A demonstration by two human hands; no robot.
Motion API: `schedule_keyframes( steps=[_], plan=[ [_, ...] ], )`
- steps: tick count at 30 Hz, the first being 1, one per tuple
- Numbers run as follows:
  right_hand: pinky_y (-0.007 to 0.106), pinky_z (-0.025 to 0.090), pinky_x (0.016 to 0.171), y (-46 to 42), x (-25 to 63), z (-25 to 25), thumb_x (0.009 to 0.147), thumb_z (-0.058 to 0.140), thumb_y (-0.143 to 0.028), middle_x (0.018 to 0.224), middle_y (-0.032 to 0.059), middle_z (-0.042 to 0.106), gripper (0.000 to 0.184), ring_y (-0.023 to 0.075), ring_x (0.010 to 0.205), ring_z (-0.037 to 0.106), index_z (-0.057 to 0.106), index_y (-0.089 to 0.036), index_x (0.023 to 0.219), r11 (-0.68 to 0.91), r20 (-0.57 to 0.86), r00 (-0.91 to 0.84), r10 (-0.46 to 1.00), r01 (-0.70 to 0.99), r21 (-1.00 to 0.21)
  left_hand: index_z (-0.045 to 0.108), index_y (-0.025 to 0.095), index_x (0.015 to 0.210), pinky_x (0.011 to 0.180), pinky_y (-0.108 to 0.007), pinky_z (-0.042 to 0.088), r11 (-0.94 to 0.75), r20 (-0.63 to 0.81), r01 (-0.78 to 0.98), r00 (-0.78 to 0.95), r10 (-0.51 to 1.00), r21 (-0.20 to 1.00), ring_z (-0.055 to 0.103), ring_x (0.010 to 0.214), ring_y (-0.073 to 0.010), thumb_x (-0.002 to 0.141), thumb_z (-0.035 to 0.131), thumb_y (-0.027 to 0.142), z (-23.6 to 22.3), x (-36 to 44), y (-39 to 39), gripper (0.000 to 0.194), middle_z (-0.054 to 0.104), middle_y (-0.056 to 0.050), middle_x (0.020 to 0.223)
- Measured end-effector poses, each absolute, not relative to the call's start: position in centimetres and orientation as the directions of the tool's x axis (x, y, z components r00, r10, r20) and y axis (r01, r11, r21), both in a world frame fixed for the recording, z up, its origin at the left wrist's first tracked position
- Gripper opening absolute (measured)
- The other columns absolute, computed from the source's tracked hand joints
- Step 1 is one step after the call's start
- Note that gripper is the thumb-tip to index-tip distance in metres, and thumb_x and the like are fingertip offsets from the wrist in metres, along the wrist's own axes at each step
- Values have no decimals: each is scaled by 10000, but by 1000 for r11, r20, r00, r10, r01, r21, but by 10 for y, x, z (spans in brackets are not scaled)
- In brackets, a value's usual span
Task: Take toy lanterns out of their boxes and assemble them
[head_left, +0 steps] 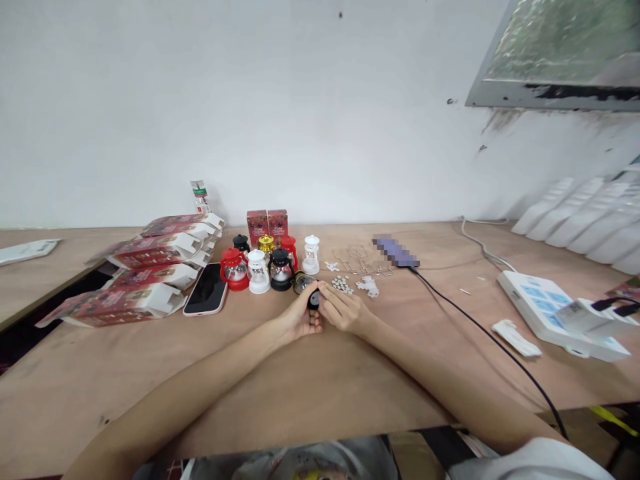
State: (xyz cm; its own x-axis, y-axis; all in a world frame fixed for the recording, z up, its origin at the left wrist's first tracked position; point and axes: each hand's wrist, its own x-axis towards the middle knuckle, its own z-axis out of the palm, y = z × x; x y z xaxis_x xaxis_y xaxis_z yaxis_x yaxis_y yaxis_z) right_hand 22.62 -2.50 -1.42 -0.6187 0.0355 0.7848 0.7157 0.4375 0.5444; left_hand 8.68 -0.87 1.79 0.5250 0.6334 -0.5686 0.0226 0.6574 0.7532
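Note:
Between my hands is a small black lantern (314, 300), its round black base turned toward me and the rest of it mostly hidden. My left hand (296, 320) wraps round it from the left with curled fingers. From the right, my right hand (346, 308) pinches at its upper edge, fingers bent and close together. Just behind the fingers lies a clear and gold lantern part (303, 283), partly covered. Close by stand a black lantern (281, 270), a white lantern (259, 272) and a red lantern (235, 270). Several small button cells (343, 285) lie beyond my right fingers.
Flattened red boxes (155, 250) and a phone (205, 290) lie left. Two small red boxes (267, 223) stand behind the lanterns. Thin wire handles (363, 261) and white plastic pieces (369, 287) lie right of centre. A black cable (480, 328) and a power strip (560, 313) are farther right.

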Motion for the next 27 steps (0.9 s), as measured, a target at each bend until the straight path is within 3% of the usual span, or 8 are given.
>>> schedule_keyframes(
  steps=[7,14,17,22,27],
  plan=[
    [267,548,866,-27,235,-8,846,527,-157,1005,117,688,123,157,1018,624,622,-133,920,674,832,-533,152,671,308,424,177,570,468,-199,353,662,-544,-24,549,635,749,371,427,-69,712,425,733,19,84,-9,574,395,49,482],
    [297,546,777,-24,235,-12,851,552,-258,931,113,666,267,162,886,634,569,-130,1084,722,872,-387,299,689,58,436,172,581,491,-216,391,678,-546,-19,577,608,735,408,438,-91,805,273,680,17,81,-6,579,431,17,502],
    [277,537,745,-24,237,-13,856,544,-246,889,95,652,256,149,834,623,581,-139,1086,707,870,-389,302,704,70,440,175,602,493,-213,393,661,-543,-5,566,621,750,412,426,-93,847,242,614,16,82,-7,540,428,20,492],
    [274,528,760,-25,238,-14,890,480,-211,931,92,648,251,142,857,617,583,-163,1114,658,829,-447,337,742,133,437,177,632,500,-207,396,650,-544,12,559,626,760,416,431,-86,789,345,678,12,83,-5,532,429,33,496],
    [294,521,810,-26,235,-12,887,483,-186,997,130,661,304,169,932,619,536,-104,1175,605,789,-531,308,750,269,436,170,605,490,-209,394,645,-528,6,579,621,764,423,436,-83,759,381,705,9,83,-3,559,432,31,501]
  ],
)
